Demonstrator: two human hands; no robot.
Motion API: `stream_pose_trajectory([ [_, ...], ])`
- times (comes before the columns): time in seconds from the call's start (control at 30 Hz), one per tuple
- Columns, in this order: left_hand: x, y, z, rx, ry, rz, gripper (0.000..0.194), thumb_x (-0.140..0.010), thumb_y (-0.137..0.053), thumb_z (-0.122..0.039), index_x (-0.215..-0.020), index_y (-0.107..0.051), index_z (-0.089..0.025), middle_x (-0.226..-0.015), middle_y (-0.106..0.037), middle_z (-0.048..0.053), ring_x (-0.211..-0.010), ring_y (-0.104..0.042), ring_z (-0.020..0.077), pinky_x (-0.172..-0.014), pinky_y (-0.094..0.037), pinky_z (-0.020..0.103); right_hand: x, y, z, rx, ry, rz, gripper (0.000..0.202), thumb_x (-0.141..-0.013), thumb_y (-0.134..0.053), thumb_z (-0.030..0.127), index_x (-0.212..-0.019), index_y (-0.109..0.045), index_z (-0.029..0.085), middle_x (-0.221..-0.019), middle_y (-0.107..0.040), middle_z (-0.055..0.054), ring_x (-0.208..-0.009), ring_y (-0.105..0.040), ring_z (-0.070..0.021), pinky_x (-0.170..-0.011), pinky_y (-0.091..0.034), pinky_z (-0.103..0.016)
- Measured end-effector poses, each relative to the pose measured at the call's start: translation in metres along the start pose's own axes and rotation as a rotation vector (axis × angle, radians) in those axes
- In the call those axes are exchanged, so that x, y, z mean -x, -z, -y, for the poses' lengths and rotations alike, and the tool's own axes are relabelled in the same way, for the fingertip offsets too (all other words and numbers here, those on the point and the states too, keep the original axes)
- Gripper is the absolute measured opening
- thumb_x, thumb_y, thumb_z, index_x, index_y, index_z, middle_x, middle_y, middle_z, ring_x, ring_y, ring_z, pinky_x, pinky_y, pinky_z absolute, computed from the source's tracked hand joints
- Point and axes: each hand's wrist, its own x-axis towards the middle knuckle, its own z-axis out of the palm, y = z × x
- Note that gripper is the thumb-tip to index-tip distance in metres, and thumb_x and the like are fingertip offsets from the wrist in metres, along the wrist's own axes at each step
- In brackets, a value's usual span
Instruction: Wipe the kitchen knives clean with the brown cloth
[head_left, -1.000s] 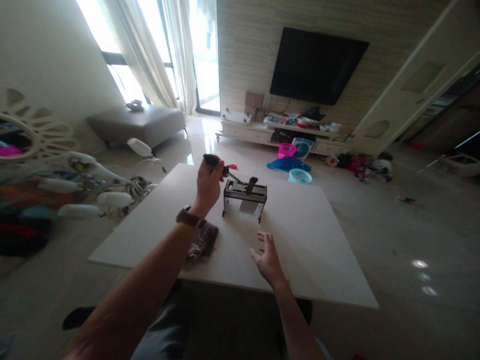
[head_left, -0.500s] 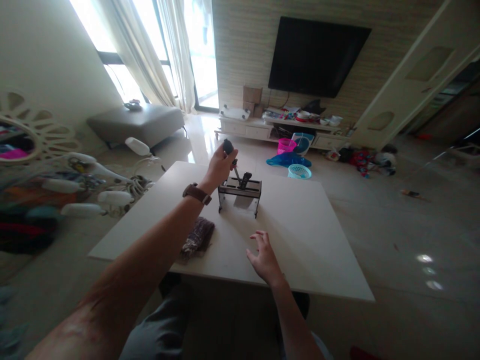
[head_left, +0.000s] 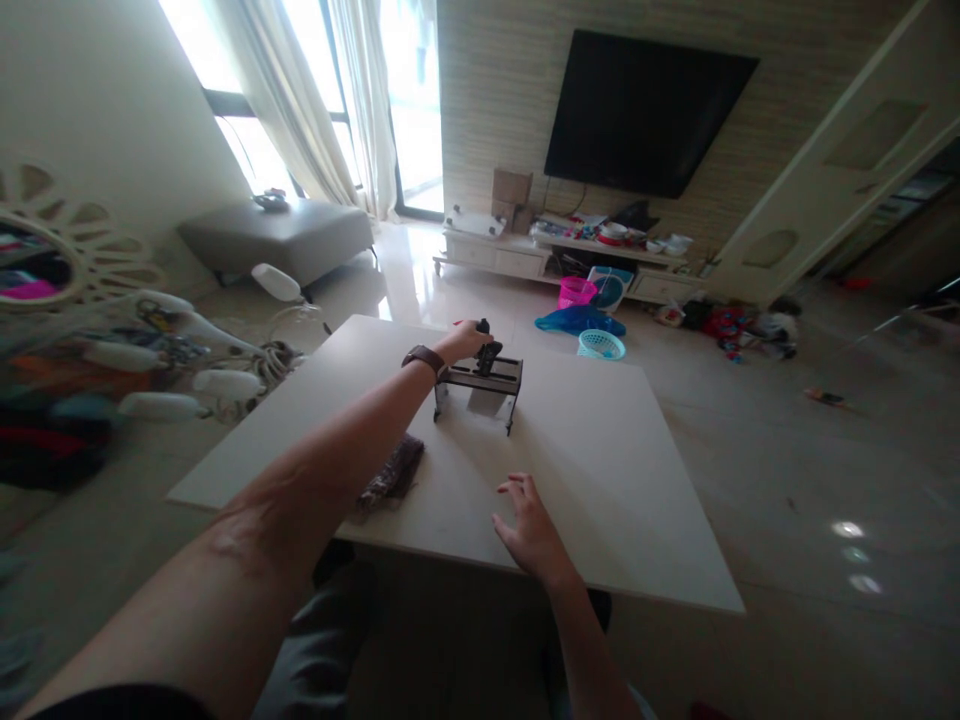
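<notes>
On the white table (head_left: 600, 470) stands a small frame-like device (head_left: 480, 380) with a slotted flat top, thin legs and dark feet. A black upright part (head_left: 489, 357) sits on its top. My left hand (head_left: 466, 342), wrist in a brown watch, reaches to the device's upper left, its fingers closed round a black handle (head_left: 484, 327). How the handle meets the device is hidden by the hand. Nearer to me, my right hand (head_left: 531, 525) hovers over or rests on the table's front part, fingers apart and slightly bent, holding nothing. A folded brown-grey cloth (head_left: 394, 475) lies under my left forearm.
Left of the table stands a lamp-like fixture with white shades (head_left: 229, 384). Beyond the table are a pink basket (head_left: 576, 292), a blue bag (head_left: 577, 320) and a light-blue basket (head_left: 601, 345) on the floor. A grey bench (head_left: 277, 240) stands by the window.
My left hand has come down and a little right, bringing the black handle low against the device; the metal rod seen before is now hidden. My right hand is nearly unmoved.
</notes>
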Motion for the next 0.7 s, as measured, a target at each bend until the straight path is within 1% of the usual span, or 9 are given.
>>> stream_pose_trajectory([
  [0.1, 0.004, -0.001, 0.013, 0.017, 0.076, 0.054, 0.019, -0.087, -0.068, -0.030, -0.075, -0.064, -0.017, -0.056, -0.053, 0.000, -0.052, -0.048, 0.0132, -0.057, -0.042, 0.027, 0.000, 0.000, -0.001, 0.020, 0.008, 0.014, 0.033, -0.085, -0.067, 0.013, -0.117, -0.062, 0.021, -0.139, -0.052, -0.012, -0.132, -0.060, -0.0258, -0.118, -0.045, -0.043],
  [0.2, 0.010, 0.003, 0.018, 0.078, 0.112, 0.074, 0.023, -0.093, -0.061, -0.038, -0.086, -0.066, -0.017, -0.066, -0.061, 0.004, -0.058, -0.057, 0.0151, -0.061, -0.048, 0.027, 0.000, -0.002, -0.001, 0.022, 0.004, 0.018, 0.032, -0.085, -0.068, 0.013, -0.115, -0.062, 0.022, -0.138, -0.053, -0.011, -0.132, -0.060, -0.0250, -0.117, -0.045, -0.042],
  [0.33, 0.015, 0.017, 0.030, 0.087, 0.103, -0.069, 0.016, -0.090, -0.062, -0.033, -0.092, -0.065, -0.017, -0.073, -0.065, 0.004, -0.059, -0.058, 0.0134, -0.061, -0.047, 0.025, 0.000, -0.003, 0.002, 0.028, 0.017, 0.036, 0.032, -0.084, -0.069, 0.013, -0.114, -0.064, 0.022, -0.133, -0.056, -0.010, -0.125, -0.063, -0.0235, -0.113, -0.046, -0.039],
  [0.43, 0.027, 0.030, 0.054, 0.055, 0.106, -0.139, 0.008, -0.085, -0.060, -0.024, -0.087, -0.063, -0.017, -0.072, -0.064, 0.002, -0.059, -0.057, 0.0128, -0.060, -0.045, 0.025, -0.001, -0.002, 0.004, 0.049, 0.030, 0.066, 0.026, -0.087, -0.067, 0.016, -0.112, -0.066, 0.022, -0.123, -0.064, -0.009, -0.113, -0.066, -0.0223, -0.101, -0.050, -0.035],
  [0.5, 0.044, 0.037, 0.077, 0.027, 0.118, -0.154, 0.007, -0.081, -0.061, -0.022, -0.078, -0.063, -0.016, -0.066, -0.063, 0.002, -0.056, -0.055, 0.0129, -0.058, -0.043, 0.025, -0.002, -0.001, 0.007, 0.080, 0.014, 0.104, 0.007, -0.092, -0.065, 0.023, -0.097, -0.069, 0.020, -0.104, -0.070, -0.008, -0.099, -0.068, -0.0218, -0.090, -0.050, -0.032],
  [0.6, 0.084, 0.038, 0.116, -0.013, 0.115, -0.132, 0.022, -0.084, -0.055, -0.025, -0.065, -0.062, -0.016, -0.053, -0.058, 0.002, -0.051, -0.050, 0.0133, -0.054, -0.038, 0.025, -0.004, 0.000, 0.010, 0.118, -0.029, 0.172, 0.040, -0.103, -0.053, 0.038, -0.069, -0.066, 0.019, -0.073, -0.068, -0.006, -0.074, -0.065, -0.0199, -0.074, -0.046, -0.030],
  [0.63, 0.099, 0.035, 0.128, -0.018, 0.112, -0.124, 0.024, -0.084, -0.052, -0.026, -0.064, -0.062, -0.016, -0.050, -0.057, 0.002, -0.049, -0.049, 0.0136, -0.053, -0.038, 0.025, -0.005, 0.000, 0.010, 0.110, -0.045, 0.184, 0.045, -0.105, -0.049, 0.039, -0.069, -0.066, 0.019, -0.067, -0.066, -0.006, -0.069, -0.064, -0.0194, -0.071, -0.045, -0.030],
  [0.67, 0.113, 0.031, 0.139, -0.017, 0.107, -0.109, 0.022, -0.083, -0.051, -0.024, -0.068, -0.064, -0.016, -0.050, -0.057, 0.002, -0.049, -0.050, 0.0143, -0.054, -0.038, 0.026, -0.005, -0.001, 0.011, 0.089, -0.059, 0.185, 0.043, -0.106, -0.046, 0.037, -0.075, -0.070, 0.019, -0.065, -0.066, -0.005, -0.066, -0.064, -0.0193, -0.069, -0.045, -0.030],
  [0.7, 0.125, 0.025, 0.149, -0.012, 0.096, -0.091, 0.018, -0.081, -0.050, -0.020, -0.073, -0.066, -0.016, -0.052, -0.059, 0.002, -0.051, -0.054, 0.0153, -0.055, -0.041, 0.026, -0.006, -0.002, 0.011, 0.057, -0.065, 0.170, 0.037, -0.106, -0.044, 0.032, -0.088, -0.074, 0.019, -0.069, -0.069, -0.005, -0.068, -0.066, -0.0196, -0.069, -0.046, -0.030],
])
